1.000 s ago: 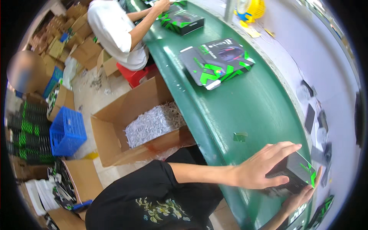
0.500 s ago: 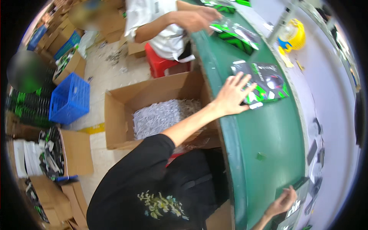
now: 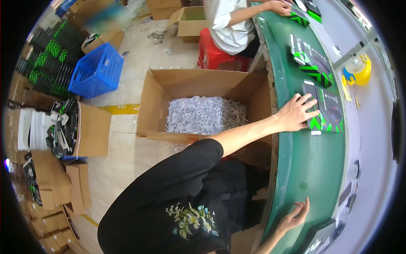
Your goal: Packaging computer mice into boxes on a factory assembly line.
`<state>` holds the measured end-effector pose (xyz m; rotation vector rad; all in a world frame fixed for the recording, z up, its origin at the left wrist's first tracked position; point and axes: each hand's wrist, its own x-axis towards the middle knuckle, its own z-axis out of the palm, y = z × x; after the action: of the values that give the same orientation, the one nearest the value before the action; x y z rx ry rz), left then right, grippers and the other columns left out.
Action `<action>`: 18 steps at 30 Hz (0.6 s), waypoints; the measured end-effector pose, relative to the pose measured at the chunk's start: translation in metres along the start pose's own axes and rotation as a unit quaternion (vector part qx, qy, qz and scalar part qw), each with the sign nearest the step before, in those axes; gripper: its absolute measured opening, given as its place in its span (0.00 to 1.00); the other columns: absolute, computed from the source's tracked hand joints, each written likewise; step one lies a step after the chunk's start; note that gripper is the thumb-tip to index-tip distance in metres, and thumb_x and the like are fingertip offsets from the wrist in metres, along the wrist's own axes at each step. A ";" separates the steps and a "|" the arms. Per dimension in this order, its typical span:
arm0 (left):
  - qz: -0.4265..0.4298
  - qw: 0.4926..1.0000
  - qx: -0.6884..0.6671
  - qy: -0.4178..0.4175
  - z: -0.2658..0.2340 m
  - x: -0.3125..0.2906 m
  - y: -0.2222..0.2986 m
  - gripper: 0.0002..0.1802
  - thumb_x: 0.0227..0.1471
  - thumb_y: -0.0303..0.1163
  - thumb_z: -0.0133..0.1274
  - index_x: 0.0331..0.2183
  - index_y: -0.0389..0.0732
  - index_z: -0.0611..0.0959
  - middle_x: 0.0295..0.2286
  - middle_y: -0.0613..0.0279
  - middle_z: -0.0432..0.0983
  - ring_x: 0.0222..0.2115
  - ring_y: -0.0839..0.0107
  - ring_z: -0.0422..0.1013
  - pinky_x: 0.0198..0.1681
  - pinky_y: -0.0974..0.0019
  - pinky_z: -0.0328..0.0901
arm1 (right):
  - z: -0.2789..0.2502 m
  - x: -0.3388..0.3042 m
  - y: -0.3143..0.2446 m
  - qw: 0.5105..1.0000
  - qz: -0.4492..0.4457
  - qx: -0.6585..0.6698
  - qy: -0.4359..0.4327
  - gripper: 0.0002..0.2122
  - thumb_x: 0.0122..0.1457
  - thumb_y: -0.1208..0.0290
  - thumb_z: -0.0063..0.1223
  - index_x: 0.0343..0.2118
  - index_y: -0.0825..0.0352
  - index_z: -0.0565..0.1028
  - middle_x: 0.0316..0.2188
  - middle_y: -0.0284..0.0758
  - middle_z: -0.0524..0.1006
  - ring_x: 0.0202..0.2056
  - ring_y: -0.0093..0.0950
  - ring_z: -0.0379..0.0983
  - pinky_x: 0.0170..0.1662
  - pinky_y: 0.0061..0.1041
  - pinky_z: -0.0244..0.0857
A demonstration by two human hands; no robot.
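Observation:
My left hand (image 3: pixel 296 112) reaches across the green work table (image 3: pixel 292 165), its fingers spread on the left edge of a flat black and green printed box (image 3: pixel 329 109). The box lies face up, with a round dark picture on it. My right hand (image 3: pixel 295 216) is over the near part of the table, fingers apart and nothing in them. Close beside it, at the lower right, sits a dark box (image 3: pixel 319 235) with white marks. Another black and green box (image 3: pixel 312 60) lies just beyond the one under my left hand.
An open carton of shredded paper (image 3: pixel 207 116) stands against the table's left side. Farther off, a person's hand (image 3: pixel 279 7) handles a green-black box beside a red stool (image 3: pixel 211 53). A blue crate (image 3: pixel 96 70) and cartons (image 3: pixel 95 131) fill the left. A yellow fan (image 3: pixel 359 70) is at the right.
My view has shifted, so the scene sits differently. My right hand has come away from the dark box at the lower right. My left hand stays on the printed box.

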<state>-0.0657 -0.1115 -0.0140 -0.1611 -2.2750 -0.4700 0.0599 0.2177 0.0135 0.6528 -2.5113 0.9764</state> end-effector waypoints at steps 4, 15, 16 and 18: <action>0.017 0.999 0.026 -0.012 -0.002 0.007 0.001 0.36 0.38 0.32 0.59 0.55 0.51 0.74 0.54 0.54 0.66 0.56 0.51 0.60 0.50 0.49 0.59 | -0.002 0.001 -0.003 0.996 0.061 0.058 0.005 0.16 0.64 0.78 0.42 0.54 0.71 0.69 0.26 0.35 0.71 0.28 0.25 0.68 0.37 0.25 0.65; 0.022 0.995 0.053 -0.079 -0.016 0.011 -0.001 0.35 0.44 0.21 0.50 0.56 0.52 0.74 0.56 0.59 0.66 0.57 0.61 0.60 0.56 0.52 0.50 | -0.013 0.016 -0.012 0.995 0.057 0.080 -0.018 0.18 0.53 0.87 0.49 0.49 0.69 0.72 0.25 0.37 0.74 0.28 0.31 0.71 0.34 0.28 0.65; 0.028 0.994 0.064 -0.081 -0.016 0.010 0.001 0.33 0.44 0.22 0.51 0.55 0.52 0.75 0.56 0.60 0.66 0.56 0.62 0.60 0.55 0.52 0.50 | -0.014 0.016 -0.011 0.995 0.063 0.079 -0.010 0.18 0.53 0.87 0.49 0.49 0.69 0.72 0.25 0.37 0.74 0.28 0.31 0.71 0.34 0.28 0.65; 0.032 0.991 0.097 -0.081 -0.018 0.011 0.004 0.32 0.44 0.22 0.52 0.55 0.51 0.75 0.56 0.61 0.67 0.56 0.62 0.60 0.56 0.52 0.50 | -0.014 0.016 -0.011 0.994 0.052 0.088 -0.023 0.18 0.53 0.87 0.50 0.47 0.69 0.73 0.25 0.38 0.73 0.28 0.32 0.70 0.34 0.29 0.64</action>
<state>-0.0598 -0.1147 0.0060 -0.1795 -2.4512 -0.2068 0.0548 0.2159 0.0366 0.6057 -2.5412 1.2447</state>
